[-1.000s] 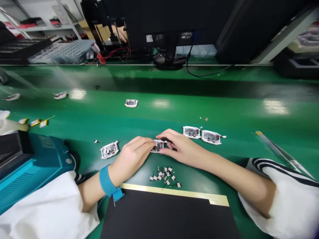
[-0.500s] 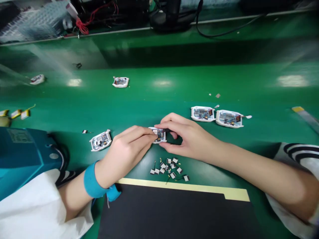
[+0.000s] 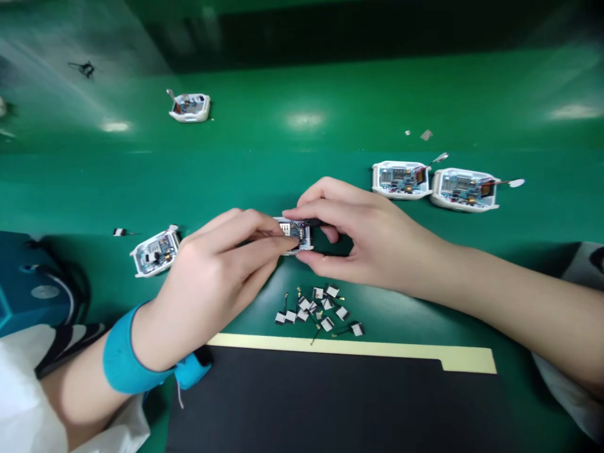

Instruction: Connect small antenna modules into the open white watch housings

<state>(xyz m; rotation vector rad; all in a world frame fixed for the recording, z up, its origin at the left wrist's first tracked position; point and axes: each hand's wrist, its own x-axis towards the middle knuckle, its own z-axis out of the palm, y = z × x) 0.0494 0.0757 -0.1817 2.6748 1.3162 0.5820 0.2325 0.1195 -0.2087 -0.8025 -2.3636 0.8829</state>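
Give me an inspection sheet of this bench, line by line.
Surface: green bench mat, glossy.
Job's things: small module between both hands; four white-cased boards nearby.
Clutter: pale scrap; black bit.
Hands: left hand and right hand pinch the module.
Cables: only thin leads on square tabs.
Surroundings: black pad; blue case.
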